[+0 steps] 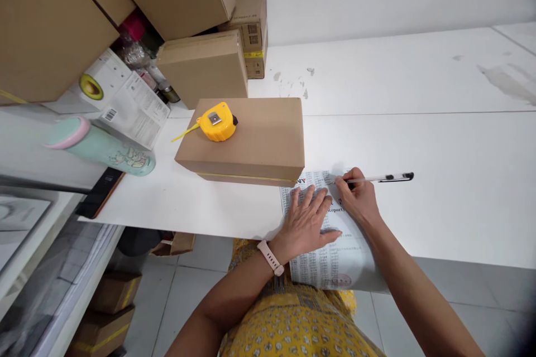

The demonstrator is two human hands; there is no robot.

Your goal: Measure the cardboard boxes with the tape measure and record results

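My left hand (307,220) lies flat with spread fingers on a printed paper sheet (318,268) that hangs over the table's front edge. In my right hand (358,195) a pen (385,178) with a clear barrel and black clip is pinched, its tip near the sheet's upper part. Small rows of handwriting-like marks cover much of the paper, and a round stamp shows near its bottom. Just beyond my left hand, a brown cardboard box (268,134) touches or overlaps the sheet's upper left corner. On that box rests a yellow tape measure (218,122), its tape end sticking out leftward.
More cardboard boxes (205,67) are stacked at the back left. A mint-green bottle (106,145) stands beside a white printed box (134,109), with a dark phone-like slab (100,194) at the table's left edge. The white table (439,178) meets a wall behind.
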